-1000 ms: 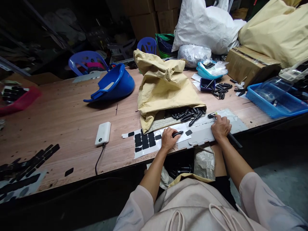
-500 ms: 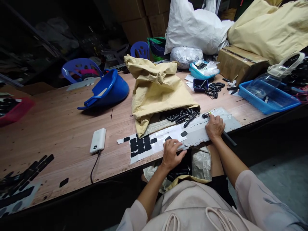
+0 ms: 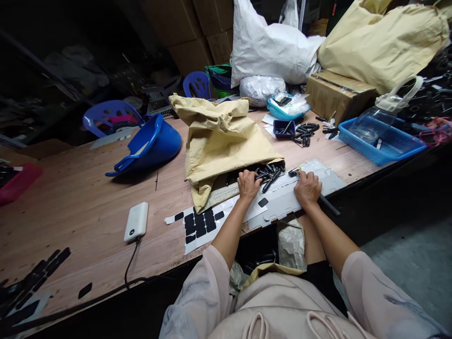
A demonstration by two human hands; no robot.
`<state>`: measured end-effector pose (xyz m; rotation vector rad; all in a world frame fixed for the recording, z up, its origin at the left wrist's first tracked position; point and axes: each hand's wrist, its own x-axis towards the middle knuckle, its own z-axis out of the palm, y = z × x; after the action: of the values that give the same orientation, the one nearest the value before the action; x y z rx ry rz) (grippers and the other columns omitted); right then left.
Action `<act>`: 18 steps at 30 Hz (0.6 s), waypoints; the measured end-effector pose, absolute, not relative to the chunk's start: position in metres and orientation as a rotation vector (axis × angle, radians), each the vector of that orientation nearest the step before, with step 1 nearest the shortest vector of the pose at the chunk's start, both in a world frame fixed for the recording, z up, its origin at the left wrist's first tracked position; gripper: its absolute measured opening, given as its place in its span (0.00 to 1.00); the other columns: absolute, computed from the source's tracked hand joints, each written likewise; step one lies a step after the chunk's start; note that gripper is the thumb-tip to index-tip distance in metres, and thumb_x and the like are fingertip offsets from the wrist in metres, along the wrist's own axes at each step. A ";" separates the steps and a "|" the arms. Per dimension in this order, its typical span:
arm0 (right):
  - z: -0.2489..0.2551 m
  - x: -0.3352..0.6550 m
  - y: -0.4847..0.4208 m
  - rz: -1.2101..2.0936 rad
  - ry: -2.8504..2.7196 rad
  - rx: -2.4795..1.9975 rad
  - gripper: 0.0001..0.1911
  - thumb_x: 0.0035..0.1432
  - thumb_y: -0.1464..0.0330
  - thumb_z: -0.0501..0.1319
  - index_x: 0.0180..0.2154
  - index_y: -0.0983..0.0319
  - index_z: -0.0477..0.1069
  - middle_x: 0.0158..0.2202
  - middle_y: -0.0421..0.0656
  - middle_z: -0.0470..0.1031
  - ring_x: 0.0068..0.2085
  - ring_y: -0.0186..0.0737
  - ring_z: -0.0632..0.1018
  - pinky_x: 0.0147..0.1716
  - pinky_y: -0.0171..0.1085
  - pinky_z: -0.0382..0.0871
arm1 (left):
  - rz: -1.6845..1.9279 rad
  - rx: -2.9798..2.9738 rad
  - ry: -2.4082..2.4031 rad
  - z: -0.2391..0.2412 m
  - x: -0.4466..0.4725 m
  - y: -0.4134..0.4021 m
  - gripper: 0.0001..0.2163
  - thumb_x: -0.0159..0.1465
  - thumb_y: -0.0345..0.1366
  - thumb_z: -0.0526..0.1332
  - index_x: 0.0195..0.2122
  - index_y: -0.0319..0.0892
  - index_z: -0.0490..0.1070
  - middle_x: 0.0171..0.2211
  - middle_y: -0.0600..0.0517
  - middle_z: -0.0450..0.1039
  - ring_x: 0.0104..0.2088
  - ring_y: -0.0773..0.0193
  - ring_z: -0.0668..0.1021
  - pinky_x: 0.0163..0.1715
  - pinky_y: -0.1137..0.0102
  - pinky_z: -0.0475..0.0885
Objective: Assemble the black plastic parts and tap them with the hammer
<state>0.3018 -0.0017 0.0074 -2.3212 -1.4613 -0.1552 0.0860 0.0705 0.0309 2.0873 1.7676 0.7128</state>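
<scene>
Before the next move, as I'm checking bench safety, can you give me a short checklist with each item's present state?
1. Right hand gripping the hammer: ok, fingers wrapped around it.
2. Left hand apart from the hammer head: ok, there is a gap.
3. Black part held by the left hand: cannot tell; its fingers are at the pile by the yellow sack.
4. White sheet bare between the forearms: not ok, a black patch lies there.
5. White power bank away from the hammer: ok, far to the left.
</scene>
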 end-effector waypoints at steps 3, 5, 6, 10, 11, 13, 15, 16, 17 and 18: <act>0.009 0.302 -0.002 -0.142 -1.462 -2.335 0.21 0.71 0.69 0.51 0.59 0.61 0.75 0.49 0.56 0.72 0.48 0.52 0.68 0.42 0.44 0.55 | 0.754 2.090 1.735 0.034 0.063 0.054 0.03 0.68 0.36 0.67 0.41 0.47 0.77 0.46 0.47 0.77 0.53 0.49 0.70 0.53 0.57 0.65; 0.010 0.301 -0.003 -0.132 -1.460 -2.345 0.21 0.71 0.68 0.51 0.59 0.61 0.74 0.49 0.56 0.72 0.48 0.52 0.68 0.42 0.44 0.56 | 0.771 2.100 1.682 0.032 0.042 0.039 0.03 0.68 0.36 0.67 0.42 0.48 0.77 0.45 0.49 0.78 0.52 0.51 0.72 0.53 0.59 0.65; 0.011 0.301 -0.003 -0.128 -1.458 -2.349 0.21 0.71 0.68 0.51 0.59 0.61 0.74 0.49 0.56 0.72 0.48 0.52 0.68 0.42 0.44 0.56 | 0.767 2.104 1.659 0.030 0.032 0.031 0.03 0.68 0.35 0.67 0.42 0.48 0.77 0.45 0.50 0.79 0.51 0.52 0.72 0.53 0.59 0.65; 0.013 0.299 -0.003 -0.141 -1.450 -2.340 0.22 0.70 0.69 0.51 0.59 0.61 0.75 0.49 0.57 0.72 0.48 0.53 0.68 0.42 0.45 0.56 | 0.694 2.065 1.636 0.012 0.001 0.003 0.04 0.64 0.33 0.69 0.40 0.48 0.79 0.43 0.52 0.80 0.49 0.53 0.74 0.53 0.59 0.66; 0.013 0.300 -0.003 -0.146 -1.448 -2.336 0.22 0.70 0.69 0.50 0.58 0.61 0.75 0.48 0.57 0.72 0.47 0.53 0.68 0.42 0.45 0.56 | 0.689 2.043 1.641 0.007 -0.002 -0.001 0.05 0.64 0.33 0.70 0.40 0.48 0.79 0.42 0.52 0.80 0.49 0.53 0.74 0.53 0.59 0.66; 0.013 0.302 -0.003 -0.150 -1.445 -2.327 0.22 0.70 0.69 0.50 0.58 0.61 0.76 0.48 0.56 0.72 0.47 0.52 0.68 0.41 0.45 0.56 | 0.712 1.996 1.649 0.001 -0.005 -0.005 0.06 0.62 0.33 0.71 0.40 0.48 0.80 0.41 0.52 0.80 0.49 0.54 0.74 0.54 0.59 0.67; 0.013 0.305 -0.002 -0.140 -1.442 -2.312 0.21 0.69 0.69 0.51 0.57 0.60 0.76 0.47 0.55 0.72 0.46 0.50 0.68 0.41 0.44 0.56 | 0.745 1.958 1.645 -0.002 -0.004 -0.005 0.06 0.62 0.33 0.72 0.40 0.48 0.80 0.40 0.52 0.79 0.49 0.54 0.74 0.54 0.59 0.68; 0.014 0.307 -0.002 -0.130 -1.434 -2.305 0.21 0.69 0.69 0.52 0.57 0.60 0.76 0.46 0.54 0.72 0.45 0.50 0.68 0.41 0.44 0.57 | 0.753 1.942 1.639 -0.002 -0.003 -0.004 0.06 0.61 0.33 0.72 0.40 0.48 0.81 0.40 0.52 0.79 0.48 0.54 0.74 0.54 0.59 0.68; 0.015 0.308 -0.002 -0.119 -1.420 -2.297 0.21 0.68 0.69 0.53 0.58 0.59 0.76 0.46 0.53 0.72 0.45 0.49 0.68 0.41 0.44 0.57 | 0.754 1.929 1.629 -0.002 -0.002 -0.003 0.07 0.60 0.33 0.73 0.39 0.48 0.81 0.39 0.52 0.79 0.48 0.55 0.75 0.54 0.60 0.68; 0.016 0.308 -0.002 -0.112 -1.403 -2.284 0.22 0.68 0.69 0.54 0.58 0.58 0.76 0.45 0.52 0.72 0.44 0.49 0.68 0.41 0.43 0.59 | 0.752 1.919 1.619 -0.001 -0.002 -0.002 0.07 0.60 0.33 0.73 0.39 0.48 0.81 0.39 0.53 0.79 0.47 0.55 0.75 0.54 0.60 0.68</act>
<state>0.3076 -0.0021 0.0159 -2.2843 -1.4031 -0.1124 -0.0022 -0.0022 -0.0008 1.9192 1.6187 0.7522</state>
